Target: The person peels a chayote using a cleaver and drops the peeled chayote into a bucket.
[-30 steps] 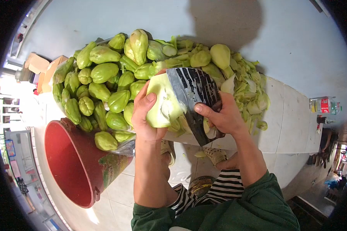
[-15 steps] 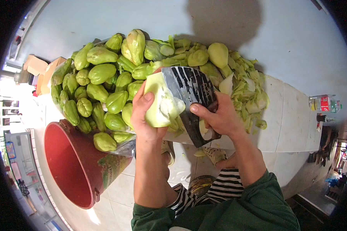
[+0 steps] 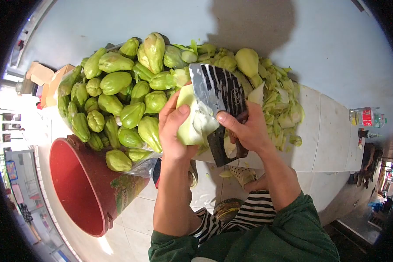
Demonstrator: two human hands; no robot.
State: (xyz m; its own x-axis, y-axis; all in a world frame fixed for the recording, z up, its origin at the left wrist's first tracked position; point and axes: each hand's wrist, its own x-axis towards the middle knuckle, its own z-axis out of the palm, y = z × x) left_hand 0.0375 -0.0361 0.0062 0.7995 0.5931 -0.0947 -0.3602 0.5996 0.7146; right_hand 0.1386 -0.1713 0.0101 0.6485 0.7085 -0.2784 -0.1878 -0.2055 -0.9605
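Observation:
In the head view my left hand (image 3: 175, 131) is wrapped round a pale, peeled chayote (image 3: 188, 118), its cut white face turned to the right. My right hand (image 3: 251, 131) grips the handle of a wide black-and-grey knife (image 3: 218, 91), thumb lying along the blade. The blade rests against the cut side of the chayote, and its edge is partly hidden there. Behind my left hand lies a heap of unpeeled green chayotes (image 3: 116, 83). A pile of peelings (image 3: 286, 105) spreads beyond my right hand, with a peeled chayote (image 3: 247, 62) at its top.
A large red bucket (image 3: 70, 183) lies tipped at the lower left, beside a clear plastic bag (image 3: 144, 167). A bottle with a red label (image 3: 367, 118) is at the far right. An open cardboard box (image 3: 59, 83) stands at the left, and a bluish wall (image 3: 161, 17) rises behind.
Both the chayote in my left hand and the knife blade have shifted; the chayote moved slightly right, the blade slightly up. The heap and the peelings look the same.

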